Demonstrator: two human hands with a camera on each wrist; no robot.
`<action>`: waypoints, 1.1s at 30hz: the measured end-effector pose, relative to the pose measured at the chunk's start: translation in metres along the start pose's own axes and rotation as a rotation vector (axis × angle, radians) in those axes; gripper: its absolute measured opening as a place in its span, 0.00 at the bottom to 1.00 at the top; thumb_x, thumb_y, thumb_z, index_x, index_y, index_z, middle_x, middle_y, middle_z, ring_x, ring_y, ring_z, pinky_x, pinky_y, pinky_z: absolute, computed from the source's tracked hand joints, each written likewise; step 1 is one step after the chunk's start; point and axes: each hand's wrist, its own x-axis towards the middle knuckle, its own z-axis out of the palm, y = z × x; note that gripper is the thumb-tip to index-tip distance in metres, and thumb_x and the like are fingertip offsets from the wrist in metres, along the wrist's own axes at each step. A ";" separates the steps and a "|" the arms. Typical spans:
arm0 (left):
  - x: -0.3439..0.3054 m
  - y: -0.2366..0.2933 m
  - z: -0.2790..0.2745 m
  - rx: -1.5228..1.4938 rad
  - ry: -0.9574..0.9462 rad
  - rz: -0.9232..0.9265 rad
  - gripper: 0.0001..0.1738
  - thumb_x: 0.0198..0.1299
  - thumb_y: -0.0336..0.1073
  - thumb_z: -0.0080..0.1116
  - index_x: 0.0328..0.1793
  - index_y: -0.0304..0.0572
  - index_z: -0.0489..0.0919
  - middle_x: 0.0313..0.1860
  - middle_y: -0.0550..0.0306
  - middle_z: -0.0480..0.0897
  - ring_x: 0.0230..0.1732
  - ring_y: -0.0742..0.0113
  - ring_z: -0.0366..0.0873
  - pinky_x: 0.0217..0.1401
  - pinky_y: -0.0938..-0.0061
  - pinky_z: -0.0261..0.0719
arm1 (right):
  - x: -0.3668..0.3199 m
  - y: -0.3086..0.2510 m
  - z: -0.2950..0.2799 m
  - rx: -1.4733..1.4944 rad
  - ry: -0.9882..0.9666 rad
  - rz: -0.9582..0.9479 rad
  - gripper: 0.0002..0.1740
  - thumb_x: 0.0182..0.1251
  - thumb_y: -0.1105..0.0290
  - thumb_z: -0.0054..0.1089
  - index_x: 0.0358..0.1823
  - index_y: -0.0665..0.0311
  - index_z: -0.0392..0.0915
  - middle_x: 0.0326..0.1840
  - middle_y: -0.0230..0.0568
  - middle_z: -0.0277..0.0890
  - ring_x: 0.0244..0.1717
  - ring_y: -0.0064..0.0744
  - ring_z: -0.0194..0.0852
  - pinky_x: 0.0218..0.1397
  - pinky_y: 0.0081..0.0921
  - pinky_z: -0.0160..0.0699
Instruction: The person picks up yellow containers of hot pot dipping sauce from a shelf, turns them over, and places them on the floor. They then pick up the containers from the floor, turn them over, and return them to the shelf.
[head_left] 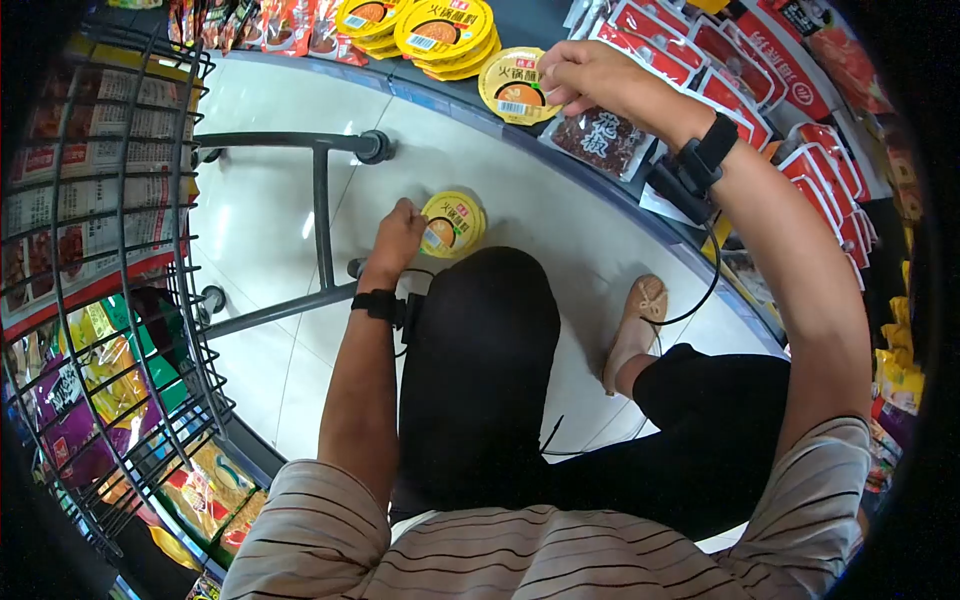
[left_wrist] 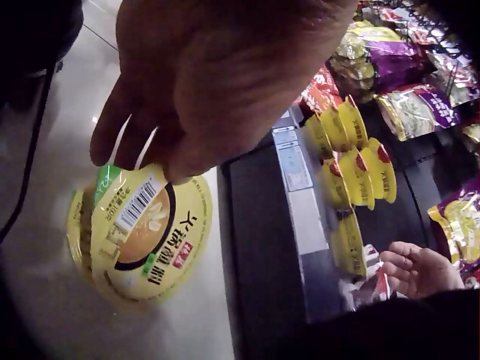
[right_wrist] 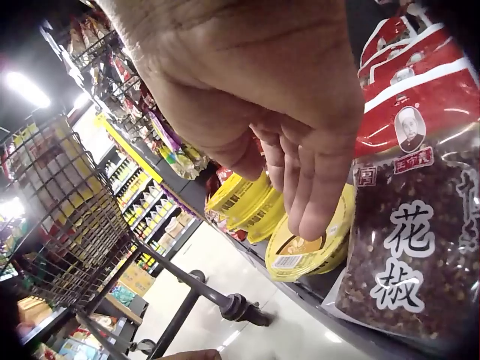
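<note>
My left hand (head_left: 402, 236) pinches the edge of yellow round hot pot dipping sauce tubs (head_left: 452, 224), held above the floor beside my knee. In the left wrist view, one sauce tub (left_wrist: 154, 232) faces up with its barcode and bowl picture, and another shows behind it. On the shelf edge lies a single sauce tub (head_left: 517, 86). Over its right side is my right hand (head_left: 590, 78), with loosely bent fingers. The right wrist view shows these fingers (right_wrist: 300, 187) overlapping the tub's lid, not wrapped round it. A bag of Sichuan peppercorns (right_wrist: 397, 255) lies right beside it.
Stacked yellow tubs (head_left: 440, 32) stand farther left on the shelf. Red packets (head_left: 690, 60) hang or lie to the right. A wire shopping cart (head_left: 120, 220) stands at the left, its grey frame (head_left: 322, 215) reaching over the tiled floor (head_left: 380, 150).
</note>
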 end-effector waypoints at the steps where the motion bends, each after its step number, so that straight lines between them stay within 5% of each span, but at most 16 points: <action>1: -0.002 0.007 -0.006 -0.021 0.024 -0.012 0.10 0.66 0.34 0.57 0.42 0.33 0.73 0.34 0.41 0.83 0.39 0.45 0.82 0.44 0.58 0.79 | -0.001 -0.002 0.000 -0.006 0.001 0.009 0.19 0.76 0.61 0.50 0.58 0.67 0.76 0.49 0.38 0.80 0.48 0.22 0.80 0.50 0.20 0.84; 7: -0.015 0.083 -0.059 -0.505 0.027 -0.108 0.05 0.69 0.35 0.55 0.39 0.48 0.73 0.38 0.64 0.78 0.37 0.75 0.78 0.40 0.73 0.81 | -0.006 -0.007 0.002 0.066 -0.085 -0.004 0.19 0.75 0.58 0.53 0.55 0.65 0.76 0.48 0.37 0.81 0.48 0.25 0.82 0.46 0.21 0.85; 14: -0.011 0.177 -0.089 -0.627 0.022 -0.056 0.06 0.68 0.39 0.58 0.40 0.47 0.75 0.38 0.63 0.81 0.39 0.72 0.80 0.40 0.73 0.81 | -0.019 -0.034 0.011 0.265 -0.280 -0.052 0.31 0.72 0.44 0.55 0.56 0.68 0.77 0.48 0.48 0.80 0.43 0.34 0.85 0.45 0.30 0.87; 20: -0.001 0.230 -0.069 -0.768 0.026 -0.036 0.10 0.67 0.37 0.56 0.45 0.39 0.74 0.43 0.50 0.85 0.41 0.62 0.86 0.43 0.65 0.87 | -0.017 -0.026 -0.013 0.400 -0.246 -0.081 0.35 0.73 0.42 0.54 0.57 0.72 0.76 0.47 0.48 0.82 0.41 0.33 0.85 0.45 0.30 0.89; 33: 0.007 0.239 -0.016 -0.951 0.108 0.038 0.07 0.69 0.35 0.57 0.45 0.40 0.74 0.43 0.55 0.82 0.45 0.66 0.83 0.45 0.69 0.86 | -0.021 -0.008 -0.040 0.442 -0.210 -0.116 0.27 0.73 0.48 0.59 0.54 0.68 0.78 0.47 0.41 0.81 0.42 0.28 0.84 0.45 0.29 0.87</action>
